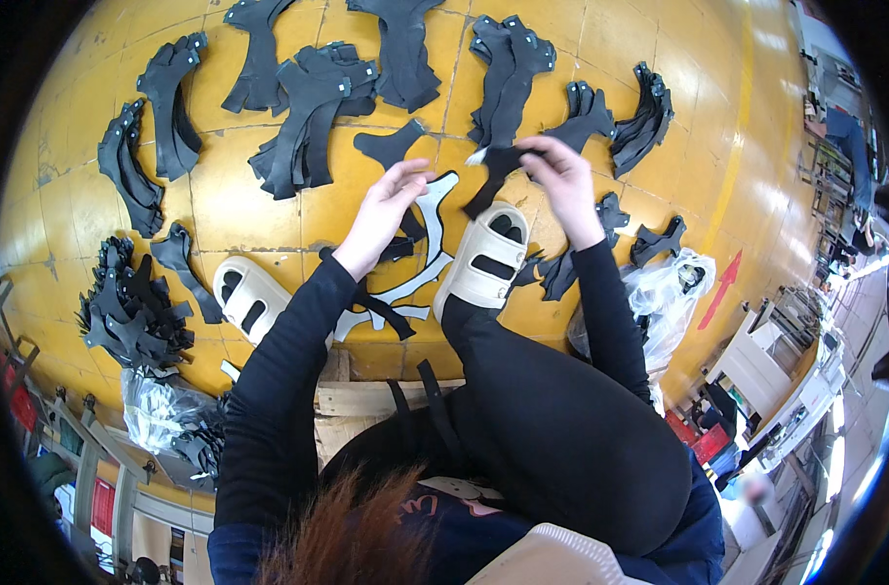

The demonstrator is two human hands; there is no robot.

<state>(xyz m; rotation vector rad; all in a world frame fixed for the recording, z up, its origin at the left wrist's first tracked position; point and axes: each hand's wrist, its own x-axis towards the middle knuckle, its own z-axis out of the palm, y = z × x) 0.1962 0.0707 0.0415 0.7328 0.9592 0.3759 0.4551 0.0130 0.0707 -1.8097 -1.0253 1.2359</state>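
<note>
Looking down from the head view, a seated person in black sleeves and black trousers works above a yellow tiled floor (269,210). The right hand (561,180) pinches the upper end of a black cut piece (491,175) between thumb and fingertips; the piece hangs in the air just above the right foot. The left hand (391,210) is raised beside it, fingers bent and loosely together, their tips near the thumb; whether they grip anything cannot be told. A small gap separates the two hands. Beneath the left hand lies a white-edged black piece (430,244), flat on the floor between the feet. Each foot wears a cream slide sandal: the right sandal (483,258) sits directly under the held piece, the left sandal (249,297) lies to the left. Stacks of black cut pieces (313,117) are laid out in a rough arc across the far floor, and a denser pile (132,312) rests at the left. A clear plastic bag (664,302) with black pieces lies at the right, near a red arrow (722,283) marked on the floor. A wooden board (352,395) shows under the person.
</note>
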